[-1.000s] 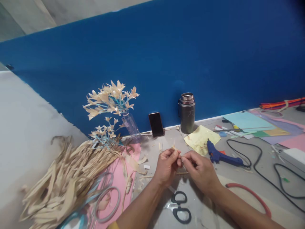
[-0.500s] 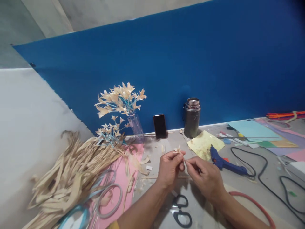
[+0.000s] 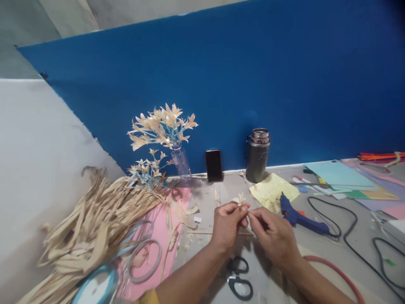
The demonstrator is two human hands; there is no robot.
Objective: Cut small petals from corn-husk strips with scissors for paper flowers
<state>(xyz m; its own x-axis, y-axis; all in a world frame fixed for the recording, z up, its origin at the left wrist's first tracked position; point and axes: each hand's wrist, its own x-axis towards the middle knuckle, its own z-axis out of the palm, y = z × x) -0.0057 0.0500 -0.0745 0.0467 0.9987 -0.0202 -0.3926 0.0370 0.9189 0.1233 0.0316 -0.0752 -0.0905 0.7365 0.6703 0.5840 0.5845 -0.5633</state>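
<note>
Centrally, left hand (image 3: 227, 224) pinches pale flower (image 3: 241, 199); right hand (image 3: 274, 234) just beside.

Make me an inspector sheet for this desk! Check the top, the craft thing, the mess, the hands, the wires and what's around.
Surface: grey table, littered with scraps.
Job's things: pale flower, held.
Clutter: more flowers in a bottle, dry strips heaped left, phone, open flask, scissors.
Hands: left hand pinches the flower; right hand pinches just below, its grip too small to make out.
Cables: black cord loops from the glue gun.
Surroundings: blue board behind, white wall left.
</note>
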